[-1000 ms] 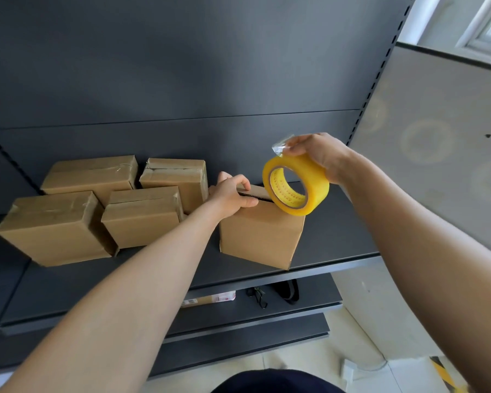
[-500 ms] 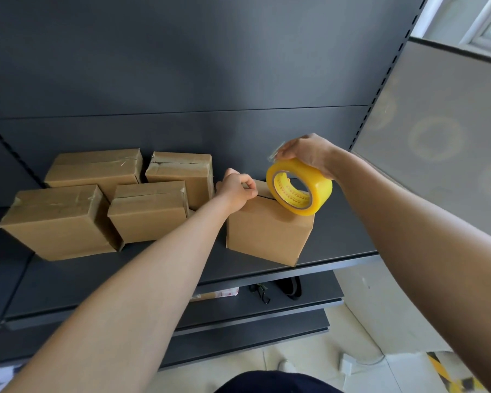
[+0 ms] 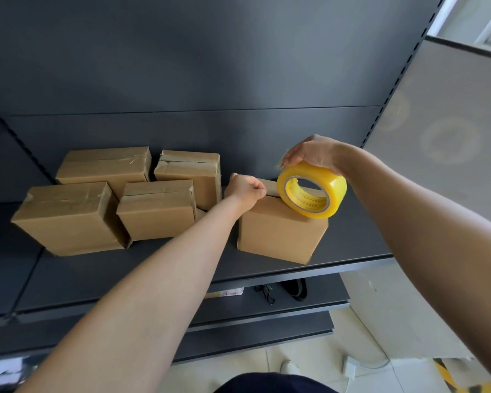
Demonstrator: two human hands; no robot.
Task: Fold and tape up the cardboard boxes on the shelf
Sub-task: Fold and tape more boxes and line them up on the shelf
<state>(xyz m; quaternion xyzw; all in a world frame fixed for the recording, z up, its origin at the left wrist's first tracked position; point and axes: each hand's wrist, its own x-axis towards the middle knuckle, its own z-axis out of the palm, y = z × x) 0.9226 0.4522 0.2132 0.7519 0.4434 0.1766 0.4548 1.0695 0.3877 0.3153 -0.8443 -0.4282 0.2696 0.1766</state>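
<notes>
A plain cardboard box (image 3: pixel 278 234) stands on the dark shelf (image 3: pixel 182 268), right of centre. My left hand (image 3: pixel 245 188) rests curled on the box's top left edge and presses it down. My right hand (image 3: pixel 313 153) grips a yellow tape roll (image 3: pixel 312 191) from above. The roll stands on edge on the box's top, just right of my left hand. Its loose end is hidden under my right fingers.
Several taped cardboard boxes (image 3: pixel 156 211) are grouped on the shelf to the left. Lower shelves hold a small package (image 3: pixel 227 293) and a black strap (image 3: pixel 292 287). A grey partition wall (image 3: pixel 451 137) stands to the right. Tiled floor lies below.
My right hand lowered the tape roll onto the box's top. My left hand curled tighter on the box's top left edge.
</notes>
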